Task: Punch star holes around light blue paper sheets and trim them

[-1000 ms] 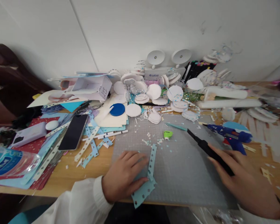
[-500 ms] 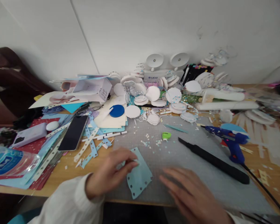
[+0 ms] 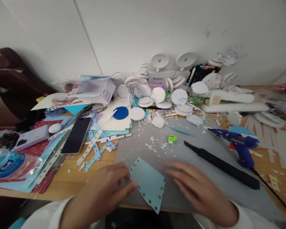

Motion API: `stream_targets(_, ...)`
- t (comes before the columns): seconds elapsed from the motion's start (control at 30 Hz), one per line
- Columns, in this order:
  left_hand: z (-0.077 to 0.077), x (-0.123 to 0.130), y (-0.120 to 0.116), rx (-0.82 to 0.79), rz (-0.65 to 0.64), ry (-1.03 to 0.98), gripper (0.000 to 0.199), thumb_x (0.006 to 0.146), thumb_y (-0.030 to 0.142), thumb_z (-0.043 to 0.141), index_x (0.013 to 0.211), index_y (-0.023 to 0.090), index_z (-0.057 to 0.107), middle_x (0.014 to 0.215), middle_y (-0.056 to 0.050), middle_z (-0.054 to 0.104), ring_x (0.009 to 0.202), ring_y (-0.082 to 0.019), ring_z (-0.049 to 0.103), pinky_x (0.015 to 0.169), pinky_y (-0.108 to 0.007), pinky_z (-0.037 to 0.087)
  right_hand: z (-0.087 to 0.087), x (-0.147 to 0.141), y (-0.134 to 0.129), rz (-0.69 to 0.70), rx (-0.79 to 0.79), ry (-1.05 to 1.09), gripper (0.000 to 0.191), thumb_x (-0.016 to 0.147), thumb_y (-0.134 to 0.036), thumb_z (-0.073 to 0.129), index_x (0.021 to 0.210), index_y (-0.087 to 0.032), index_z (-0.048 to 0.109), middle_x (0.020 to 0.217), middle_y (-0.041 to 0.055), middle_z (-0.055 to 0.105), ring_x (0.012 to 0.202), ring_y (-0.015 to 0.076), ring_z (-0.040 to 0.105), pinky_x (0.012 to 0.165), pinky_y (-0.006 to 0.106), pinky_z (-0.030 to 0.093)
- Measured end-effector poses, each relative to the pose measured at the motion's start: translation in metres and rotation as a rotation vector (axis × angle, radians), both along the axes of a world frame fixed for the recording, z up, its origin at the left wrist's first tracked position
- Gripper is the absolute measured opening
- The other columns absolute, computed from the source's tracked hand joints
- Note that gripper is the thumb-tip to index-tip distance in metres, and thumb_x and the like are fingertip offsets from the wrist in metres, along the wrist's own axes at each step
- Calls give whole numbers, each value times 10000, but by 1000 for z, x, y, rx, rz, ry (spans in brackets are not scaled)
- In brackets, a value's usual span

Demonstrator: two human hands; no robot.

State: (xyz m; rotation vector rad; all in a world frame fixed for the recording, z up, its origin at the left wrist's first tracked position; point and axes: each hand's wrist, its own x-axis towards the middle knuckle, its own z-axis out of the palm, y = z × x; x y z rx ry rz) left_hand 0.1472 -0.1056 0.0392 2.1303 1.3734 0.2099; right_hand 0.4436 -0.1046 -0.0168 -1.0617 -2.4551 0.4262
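Note:
A light blue sheet of paper (image 3: 149,181) with small shapes punched along its edges lies on the grey cutting mat (image 3: 228,190) near the table's front edge. My left hand (image 3: 105,184) is at its left side, thumb at the paper's edge and fingers apart from the thumb; whether it presses on the sheet is hard to tell. To the right of the sheet, my right hand (image 3: 195,187) hovers with fingers spread, holding nothing. Small punched bits (image 3: 152,144) and a green punch (image 3: 172,139) are beyond the paper.
A black cutter (image 3: 221,163) and a blue glue gun (image 3: 235,140) with its cord lie at right. At left are a phone (image 3: 76,135), punched paper strips (image 3: 92,146) and a plastic bottle (image 3: 11,165). White discs (image 3: 158,94) are piled along the back.
The blue sheet is turned and more fully in view. My left hand has loosened from its pinch near the sheet's upper edge and sits lower at its left side.

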Motion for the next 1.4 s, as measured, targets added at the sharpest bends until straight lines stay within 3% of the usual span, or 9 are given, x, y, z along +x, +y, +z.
stream_targets(0.07,-8,21,12,100,75,228,317,839,489,546,822,178,601,883,-71,625,804,-234,597,707,-328,449,0,4,21,-152,83,17,332,907,-180,447,1227,-229,517,1145,110,583,1070,257,563,887,432,496)
stream_targets(0.17,-21,37,20,94,93,340,272,790,409,646,894,168,572,932,-88,614,881,-275,587,765,-386,446,1,0,56,-294,197,-112,354,888,-298,516,1215,-164,531,1103,146,555,1033,302,525,888,485,442)
stream_targets(0.37,-34,29,25,-36,100,68,61,810,164,574,781,179,523,793,-17,595,743,-182,562,658,-281,422,1,-14,96,-269,188,-220,167,872,-260,551,989,-148,591,977,137,597,918,296,514,784,437,422)
stream_targets(0.47,-31,24,39,-153,86,-247,53,841,174,520,792,173,542,761,-1,597,705,-142,553,641,-240,422,4,-16,99,-314,7,83,213,896,-327,518,1049,-179,518,977,104,602,897,255,537,782,408,421)
stream_targets(0.63,-22,27,80,-190,62,-581,153,867,285,543,867,154,623,844,-29,634,780,-144,560,688,-233,420,13,-28,89,-158,-660,712,244,926,-450,427,1032,-230,418,769,4,586,652,148,540,611,292,429)
stream_targets(0.83,-43,41,104,-215,148,-747,163,861,298,569,873,143,619,828,-19,605,786,-136,550,712,-226,413,-2,-45,74,-93,-1160,1052,294,922,-516,368,1002,-234,397,550,-74,436,447,97,315,436,219,209)
stream_targets(0.97,-54,42,101,-232,185,-730,180,868,316,566,912,149,615,848,-18,590,805,-134,541,723,-222,413,-4,-50,70,-96,-1207,1100,303,897,-535,402,977,-243,385,555,-71,406,469,111,299,462,239,217)
stream_targets(1.13,-53,41,101,-259,206,-756,243,800,318,656,984,168,603,852,-9,587,791,-134,545,700,-224,420,4,-50,72,-77,-1176,1107,307,884,-543,435,973,-259,359,616,-55,437,502,119,331,491,250,242)
stream_targets(1.4,-52,41,103,-358,282,-821,303,704,293,741,954,172,620,889,-18,608,808,-146,564,689,-227,438,-6,-48,72,-79,-1201,1204,237,904,-465,452,935,-237,395,580,-60,465,488,89,339,475,223,241)
